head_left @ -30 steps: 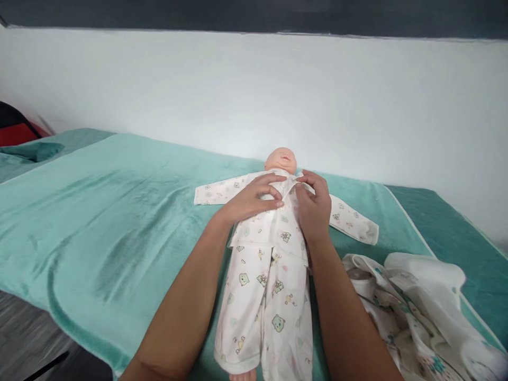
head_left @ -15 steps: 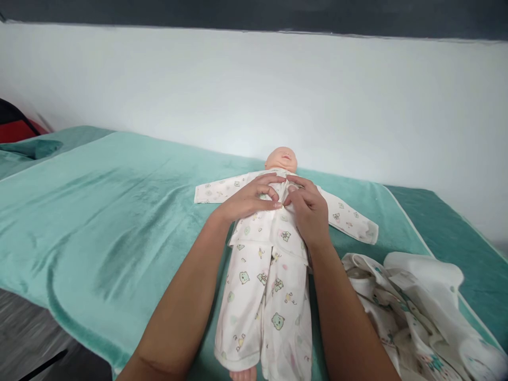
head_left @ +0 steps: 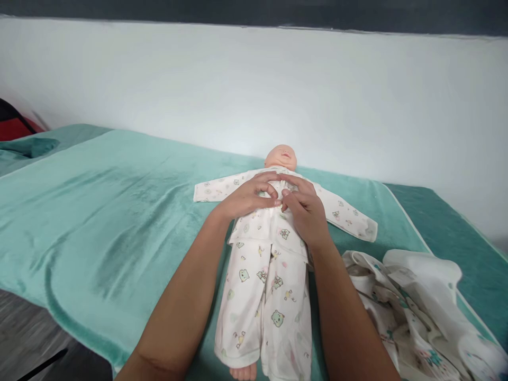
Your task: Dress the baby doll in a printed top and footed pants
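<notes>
A baby doll (head_left: 281, 157) lies on its back with its head away from me and its arms spread. It wears a white printed baby shirt (head_left: 254, 228) and matching baby trousers (head_left: 243, 299); one bare foot shows at the left cuff. Over the chest, my left hand (head_left: 252, 194) curves with its thumb and fingers gripping the shirt's front edge. Facing it, my right hand (head_left: 308, 209) is closed in a pinch on the same front opening. Both hands cover part of the opening, so the fastening between the fingertips cannot be made out.
A teal blanket (head_left: 130, 211) covers the table under the doll. Crumpled white printed clothes (head_left: 413, 312) lie to the right of my right forearm. Behind the table stands a white wall (head_left: 198, 84). Something red and black (head_left: 18, 124) shows at the far left.
My right thumb and fingers have shifted slightly at the shirt's front opening, closer to the left fingertips. The left hand stays nearly still, and the doll has not moved.
</notes>
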### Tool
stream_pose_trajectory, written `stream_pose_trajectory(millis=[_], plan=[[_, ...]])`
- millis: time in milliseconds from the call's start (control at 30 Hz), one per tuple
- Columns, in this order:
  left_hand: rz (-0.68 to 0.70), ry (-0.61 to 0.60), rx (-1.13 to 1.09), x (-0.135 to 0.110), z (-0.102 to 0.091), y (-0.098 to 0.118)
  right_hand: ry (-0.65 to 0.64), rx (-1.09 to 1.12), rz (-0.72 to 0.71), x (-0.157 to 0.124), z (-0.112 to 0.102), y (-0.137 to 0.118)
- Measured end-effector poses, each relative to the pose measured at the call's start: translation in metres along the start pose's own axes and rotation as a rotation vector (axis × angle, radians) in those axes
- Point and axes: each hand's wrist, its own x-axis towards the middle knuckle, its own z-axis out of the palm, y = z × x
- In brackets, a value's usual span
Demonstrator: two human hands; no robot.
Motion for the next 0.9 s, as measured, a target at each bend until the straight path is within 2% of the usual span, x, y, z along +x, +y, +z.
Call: stream_pose_trajectory(millis=[333,500,900], plan=[[0.016,-0.004,-0.047,0.0002,-0.0004,-0.0007,-0.042,0.019,-0.045,0.0008,0.0000,0.0002],[-0.022,0.008,0.003,0.0003,-0.0006,-0.0019,0.042,0.020,-0.008,0.0009,0.0023,0.0004],[0.090,-0.043,0.203,0.0035,0.0004,0.0003,0.178,0.094,0.039,0.0011,0.0057,0.0047]])
